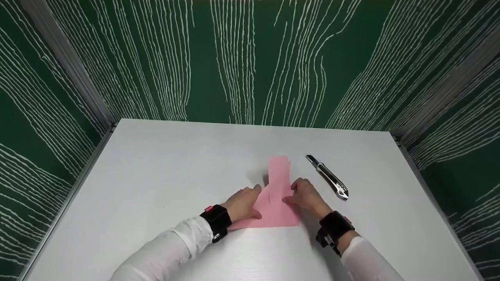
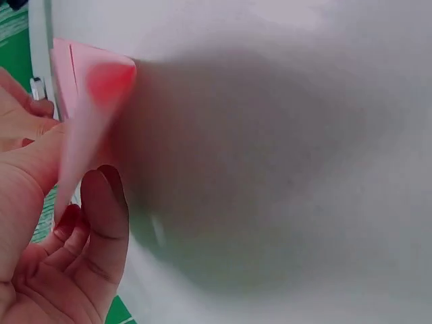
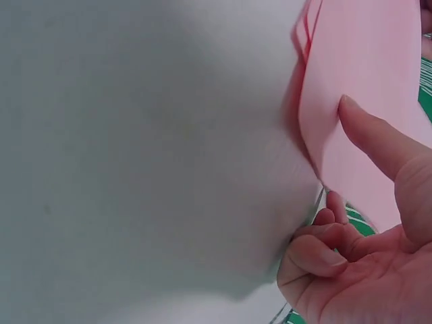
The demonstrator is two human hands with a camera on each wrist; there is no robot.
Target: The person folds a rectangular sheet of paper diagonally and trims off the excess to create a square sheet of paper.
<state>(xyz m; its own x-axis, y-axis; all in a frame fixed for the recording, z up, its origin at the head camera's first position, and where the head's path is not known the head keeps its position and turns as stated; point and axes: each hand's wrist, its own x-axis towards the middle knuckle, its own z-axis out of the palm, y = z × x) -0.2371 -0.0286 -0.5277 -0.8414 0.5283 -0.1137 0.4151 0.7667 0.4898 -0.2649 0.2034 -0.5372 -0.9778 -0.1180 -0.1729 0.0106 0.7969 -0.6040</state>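
Observation:
A folded sheet of pink paper lies on the white table, with a narrow strip pointing away and a wide part nearer me. My left hand holds its left side; in the left wrist view a flap of the paper passes between thumb and fingers. On the right side, my right hand touches the paper with its thumb. The right wrist view shows that thumb straight against the pink face, the other fingers curled below the edge. Several layers show at the paper's side.
A utility knife lies to the right of the paper, its blade end pointing away. The white table runs back to a green wall with pale wavy lines. Metal frame bars flank the table.

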